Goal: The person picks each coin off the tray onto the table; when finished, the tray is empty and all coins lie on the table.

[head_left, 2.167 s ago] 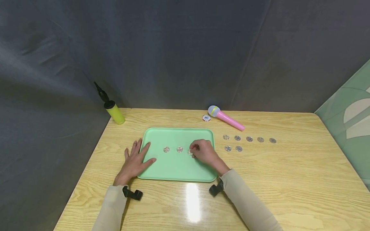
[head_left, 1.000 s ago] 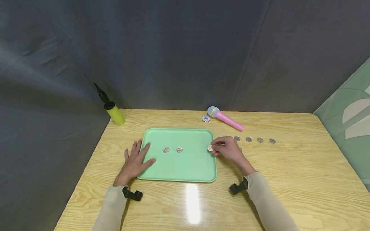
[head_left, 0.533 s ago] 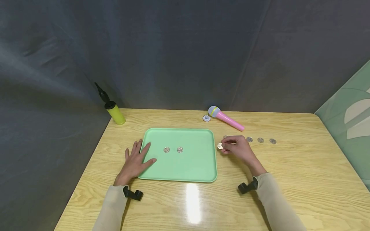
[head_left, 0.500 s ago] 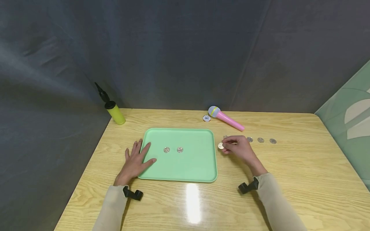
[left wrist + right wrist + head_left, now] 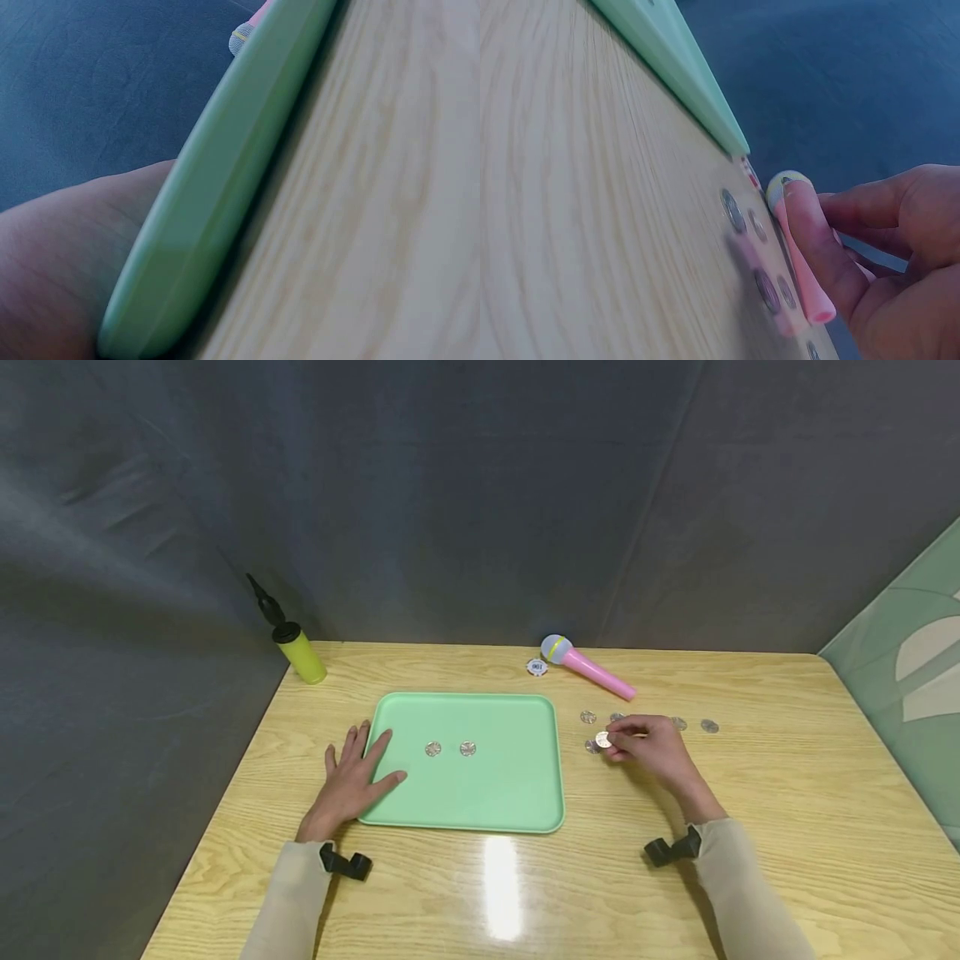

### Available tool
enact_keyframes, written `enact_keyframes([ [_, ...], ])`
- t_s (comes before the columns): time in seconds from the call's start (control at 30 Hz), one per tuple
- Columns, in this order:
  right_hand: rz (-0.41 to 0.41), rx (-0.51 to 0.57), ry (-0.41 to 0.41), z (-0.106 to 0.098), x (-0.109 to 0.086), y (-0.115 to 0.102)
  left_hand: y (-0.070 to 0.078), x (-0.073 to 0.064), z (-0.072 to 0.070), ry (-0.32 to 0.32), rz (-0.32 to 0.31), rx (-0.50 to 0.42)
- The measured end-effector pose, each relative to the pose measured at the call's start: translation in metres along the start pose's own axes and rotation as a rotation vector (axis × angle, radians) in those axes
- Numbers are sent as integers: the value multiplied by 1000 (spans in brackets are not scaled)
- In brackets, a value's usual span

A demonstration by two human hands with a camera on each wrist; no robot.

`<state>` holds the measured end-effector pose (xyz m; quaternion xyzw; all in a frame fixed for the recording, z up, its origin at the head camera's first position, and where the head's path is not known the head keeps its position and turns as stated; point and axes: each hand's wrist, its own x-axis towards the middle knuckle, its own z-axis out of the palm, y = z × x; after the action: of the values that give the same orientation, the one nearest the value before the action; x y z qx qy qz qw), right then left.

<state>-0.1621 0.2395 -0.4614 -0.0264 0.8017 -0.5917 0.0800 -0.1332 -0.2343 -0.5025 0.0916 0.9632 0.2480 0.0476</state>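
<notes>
Right hand (image 5: 654, 750) holds coin (image 5: 603, 740) above bench (image 5: 787, 802), right of tray (image 5: 465, 797); fingers clamped on edge, seemingly leaving face uncovered. Left hand (image 5: 349, 781), fingers apart, rests across tray's left rim, probably steadying it. 2 loose coins (image 5: 468, 748) lie inside.

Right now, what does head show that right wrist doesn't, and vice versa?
Head only: left hand on the tray's edge, pump, green panel, the held coin's bright face.
Right wrist only: a near-row coin that the right hand hides in head; the mic's end face.
Both: right hand, tray, mic, chip, some loose coins, table, dark cloth.
</notes>
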Motion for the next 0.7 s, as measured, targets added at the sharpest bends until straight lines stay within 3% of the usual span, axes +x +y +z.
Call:
enact_keyframes([
  [0.53, 13, 70, 21, -33, -13, 12, 0, 1, 0, -4, -8, 0],
  [0.7, 12, 27, 44, -43, -18, 17, -1, 0, 0, -6, -6, -3],
])
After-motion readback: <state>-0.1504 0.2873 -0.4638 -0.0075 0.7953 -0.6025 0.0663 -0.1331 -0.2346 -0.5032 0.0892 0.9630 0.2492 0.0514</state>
